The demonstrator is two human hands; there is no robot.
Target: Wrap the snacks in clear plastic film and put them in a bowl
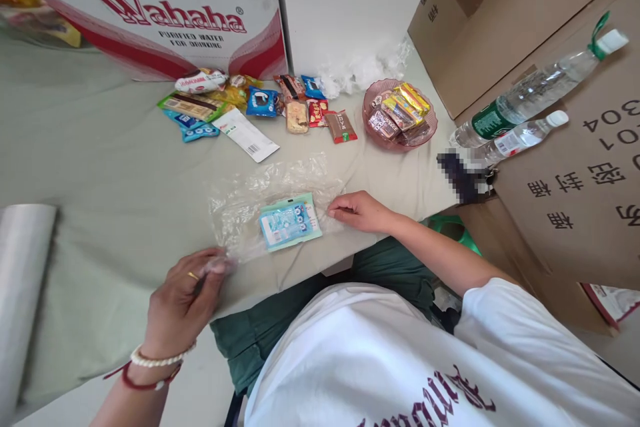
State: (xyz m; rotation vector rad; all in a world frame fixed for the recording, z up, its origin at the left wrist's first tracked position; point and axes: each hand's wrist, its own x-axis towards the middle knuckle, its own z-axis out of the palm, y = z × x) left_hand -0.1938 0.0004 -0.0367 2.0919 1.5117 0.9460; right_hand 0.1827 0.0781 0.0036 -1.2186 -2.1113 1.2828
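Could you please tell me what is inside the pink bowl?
The pink bowl holds yellow packets and brown packets, heaped partly over one another. The bowl's bottom, and anything lying beneath those packets, is covered and cannot be seen.

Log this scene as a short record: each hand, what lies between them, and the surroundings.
Left hand: pinching a corner of a clear plastic bag between its fingers
Right hand: at the bag's right side; grip unclear
Between hands: blue-and-green packet, in or on the bag, unclear which
Beyond bag: white packet and other wrapped snacks
Bowl: pink, holding wrapped snacks
Far left: "Wahaha" box
Right: two clear bottles
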